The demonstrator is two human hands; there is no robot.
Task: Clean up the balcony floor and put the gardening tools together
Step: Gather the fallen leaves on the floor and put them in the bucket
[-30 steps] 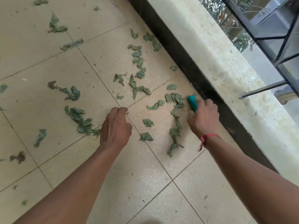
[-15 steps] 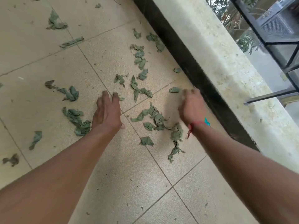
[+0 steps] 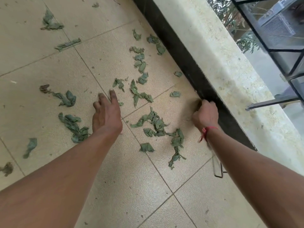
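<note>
Left grip: fingers apart and stretched out low over the floor. A second ago they were curled under at the knuckles.
Right grip: curled into a fist just beside the black skirting. The teal handle that stuck out of it a second ago no longer shows, so I cannot tell what it clamps.
Leaf scraps: the nearest bunch lies between the two grips. A second ago it was a thin line by the right one.
Wire loop: pokes out from under the right forearm.
Edges: the skirting runs diagonally along the floor's right side, with a pale ledge and a railing beyond.
Room: the floor opens leftward, with more scraps scattered there.
</note>
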